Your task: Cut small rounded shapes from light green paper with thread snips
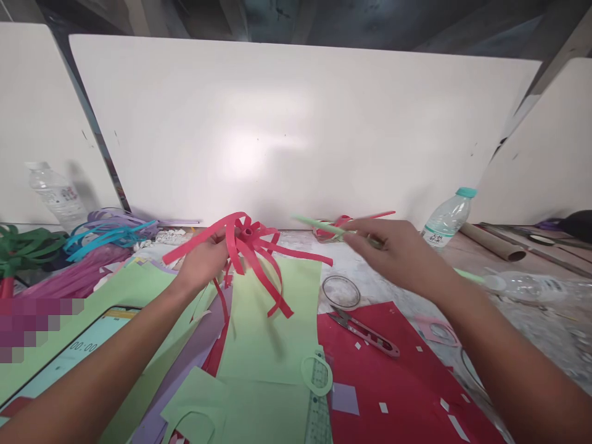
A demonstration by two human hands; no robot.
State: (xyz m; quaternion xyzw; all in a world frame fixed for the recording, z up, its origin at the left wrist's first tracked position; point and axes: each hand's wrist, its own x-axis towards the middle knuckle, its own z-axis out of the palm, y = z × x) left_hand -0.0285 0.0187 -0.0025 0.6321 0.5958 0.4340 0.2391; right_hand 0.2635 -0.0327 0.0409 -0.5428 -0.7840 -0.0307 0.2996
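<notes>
Red paper-strip cluster (245, 246) pinched closed in left hand (203, 259); right hand (398, 253) grips green stick (324, 227). Risk: strips tear if stick snags mid-desk.

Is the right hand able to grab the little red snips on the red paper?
Probably yes. The snips lie bare on the red paper, just below the right hand, but that hand already pinches a green stick.

The table (370, 271) carries green paper sheets (272, 333), a red sheet (398, 382), thread snips (365, 333), a tape roll (341, 291), a ruler (318, 401), two water bottles (446, 219), and apparently a cardboard tube (493, 242).
</notes>
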